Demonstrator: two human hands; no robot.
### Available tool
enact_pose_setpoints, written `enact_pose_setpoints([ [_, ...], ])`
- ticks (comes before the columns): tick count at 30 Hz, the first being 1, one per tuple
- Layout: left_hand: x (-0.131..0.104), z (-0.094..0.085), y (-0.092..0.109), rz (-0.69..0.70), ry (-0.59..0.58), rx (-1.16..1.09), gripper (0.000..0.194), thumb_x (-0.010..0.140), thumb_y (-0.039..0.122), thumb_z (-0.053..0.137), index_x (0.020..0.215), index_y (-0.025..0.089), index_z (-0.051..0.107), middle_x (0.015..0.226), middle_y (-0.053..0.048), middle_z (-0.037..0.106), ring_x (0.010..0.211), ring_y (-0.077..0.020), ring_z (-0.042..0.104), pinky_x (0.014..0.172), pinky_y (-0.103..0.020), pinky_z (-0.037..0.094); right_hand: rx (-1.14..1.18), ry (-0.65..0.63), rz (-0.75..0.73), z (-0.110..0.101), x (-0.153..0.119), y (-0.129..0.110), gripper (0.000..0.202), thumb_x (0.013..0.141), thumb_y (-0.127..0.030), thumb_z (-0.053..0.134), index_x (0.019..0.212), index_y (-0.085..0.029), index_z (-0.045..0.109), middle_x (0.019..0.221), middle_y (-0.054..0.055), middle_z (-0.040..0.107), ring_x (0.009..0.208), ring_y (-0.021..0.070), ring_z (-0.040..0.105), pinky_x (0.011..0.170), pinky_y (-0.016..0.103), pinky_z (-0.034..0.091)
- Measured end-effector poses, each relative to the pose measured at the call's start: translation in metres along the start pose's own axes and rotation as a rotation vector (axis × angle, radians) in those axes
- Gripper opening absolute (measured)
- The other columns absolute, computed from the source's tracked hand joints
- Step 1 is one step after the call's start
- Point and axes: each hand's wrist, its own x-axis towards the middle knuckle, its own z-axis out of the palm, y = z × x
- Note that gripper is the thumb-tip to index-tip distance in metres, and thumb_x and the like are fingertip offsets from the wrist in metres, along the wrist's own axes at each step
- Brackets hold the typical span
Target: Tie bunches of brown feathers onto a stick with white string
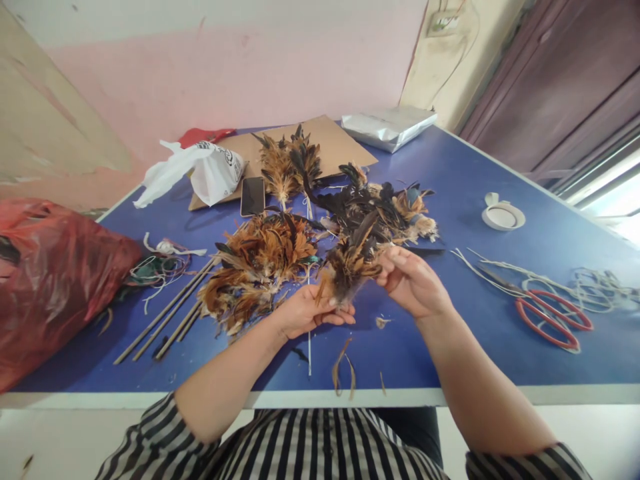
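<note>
A bunch of brown and black feathers (350, 267) is held up over the blue table, near its middle. My left hand (316, 312) is closed on the lower end of this bunch, thumb on top. At its right side, my right hand (413, 280) has its thumb and fingers pinched together by the feather tips; what they grip is too small to make out. An orange-brown feather pile (265, 257) lies to the left, and a darker pile (385, 207) lies just behind the hands.
Red-handled scissors (550, 317) and white string (595, 287) lie right, a tape roll (503, 217) behind them. Left are thin sticks (165, 320) and a red bag (60, 280). A phone (253, 197), white bag (215, 173), cardboard (340, 143) and silver packet (390, 127) lie behind.
</note>
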Motion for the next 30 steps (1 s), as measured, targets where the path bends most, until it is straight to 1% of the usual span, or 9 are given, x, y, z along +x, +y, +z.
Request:
enact_pose_setpoints([
  [4,-0.002,-0.001,-0.001,-0.093,-0.101,0.074,0.035,0.066,0.038,0.067,0.082,0.007,0.066,0.088,-0.017,0.066,0.078,-0.0198,0.065,0.065,-0.021,0.05,0.017,0.172,-0.196,-0.021,0.005,-0.017,0.023,0.075,-0.035,0.052,0.063,-0.022,0.038,0.06,-0.003,0.037,0.057,0.0109,0.045,0.052,0.023,0.044],
  [7,-0.004,0.0,0.003,-0.091,-0.106,0.104,0.037,0.065,0.039,0.066,0.085,0.008,0.065,0.105,-0.019,0.062,0.072,-0.0182,0.065,0.056,-0.02,0.05,0.049,0.202,-0.222,-0.033,0.004,-0.026,0.021,0.074,-0.031,0.053,0.063,-0.023,0.038,0.06,-0.002,0.035,0.057,0.0109,0.043,0.052,0.022,0.043],
  [9,-0.004,-0.003,0.008,-0.012,-0.032,0.088,0.033,0.066,0.037,0.067,0.083,0.008,0.064,0.111,-0.019,0.059,0.06,-0.0132,0.063,0.049,-0.018,0.047,0.053,0.177,-0.176,-0.034,0.002,-0.028,0.021,0.074,-0.031,0.053,0.063,-0.023,0.038,0.06,-0.002,0.033,0.056,0.0107,0.042,0.05,0.021,0.042],
  [11,-0.003,-0.008,0.013,0.105,0.086,0.015,0.026,0.067,0.032,0.067,0.079,0.009,0.063,0.109,-0.017,0.06,0.054,-0.0093,0.061,0.045,-0.016,0.045,0.012,0.131,-0.117,-0.029,0.0,-0.025,0.021,0.074,-0.033,0.053,0.064,-0.023,0.038,0.06,-0.002,0.032,0.055,0.011,0.042,0.048,0.022,0.041],
  [13,-0.001,-0.013,0.017,0.174,0.196,-0.085,0.018,0.07,0.024,0.064,0.079,0.009,0.063,0.108,-0.015,0.061,0.059,-0.0085,0.062,0.045,-0.012,0.045,-0.041,0.069,-0.064,-0.021,-0.002,-0.021,0.021,0.074,-0.034,0.054,0.065,-0.022,0.039,0.06,-0.002,0.034,0.054,0.0111,0.042,0.046,0.023,0.04],
  [15,0.002,-0.017,0.018,0.174,0.245,-0.17,0.013,0.074,0.017,0.06,0.083,0.008,0.062,0.108,-0.015,0.061,0.065,-0.0079,0.062,0.047,-0.01,0.045,-0.046,-0.001,-0.007,-0.012,-0.002,-0.015,0.02,0.073,-0.034,0.056,0.067,-0.022,0.042,0.061,-0.003,0.037,0.053,0.0105,0.043,0.046,0.024,0.04],
  [21,0.004,-0.011,0.009,0.095,0.154,-0.29,0.011,0.08,0.011,0.05,0.082,0.008,0.06,0.114,-0.015,0.058,0.073,-0.0098,0.065,0.051,-0.009,0.048,0.111,-0.199,0.144,0.014,-0.001,-0.001,0.017,0.071,-0.03,0.061,0.069,-0.019,0.048,0.062,-0.003,0.043,0.056,0.0096,0.048,0.049,0.023,0.041],
  [26,0.004,-0.007,0.0,-0.039,0.074,-0.34,0.014,0.082,0.011,0.047,0.085,0.005,0.059,0.098,-0.017,0.064,0.074,-0.0158,0.066,0.054,-0.013,0.05,0.204,-0.235,0.148,0.021,0.004,0.005,0.012,0.073,-0.025,0.061,0.071,-0.018,0.051,0.064,-0.002,0.047,0.059,0.0095,0.05,0.053,0.023,0.042],
  [30,0.005,-0.005,-0.001,-0.095,0.109,-0.356,0.015,0.083,0.01,0.045,0.081,0.003,0.059,0.081,-0.014,0.067,0.07,-0.0163,0.066,0.056,-0.015,0.051,0.211,-0.234,0.135,0.017,0.005,0.009,0.007,0.076,-0.021,0.057,0.073,-0.018,0.052,0.066,-0.002,0.048,0.061,0.0092,0.052,0.056,0.023,0.042],
])
